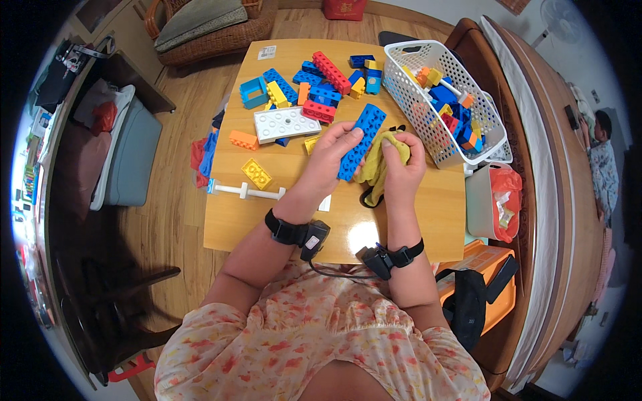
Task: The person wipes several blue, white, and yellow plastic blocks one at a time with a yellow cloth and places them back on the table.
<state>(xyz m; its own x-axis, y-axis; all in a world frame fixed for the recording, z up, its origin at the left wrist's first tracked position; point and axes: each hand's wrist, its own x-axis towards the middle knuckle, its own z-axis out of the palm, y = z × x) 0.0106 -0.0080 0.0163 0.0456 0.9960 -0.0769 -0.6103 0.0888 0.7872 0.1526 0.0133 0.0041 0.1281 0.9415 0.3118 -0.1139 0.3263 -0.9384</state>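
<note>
A long blue toy building brick is gripped in my left hand, tilted with its studs facing up. My right hand pinches a yellow-green cloth with dark trim, right beside the brick. Beyond my left hand lie a white studded plate, a red brick and a long red brick. Nearer to me are a yellow brick and a white bar piece, partly hidden by my left forearm.
A white perforated basket holding several mixed bricks stands at the table's right. Beside the wooden table is a bin with a red bag. A wicker chair stands beyond, and a person is at far right.
</note>
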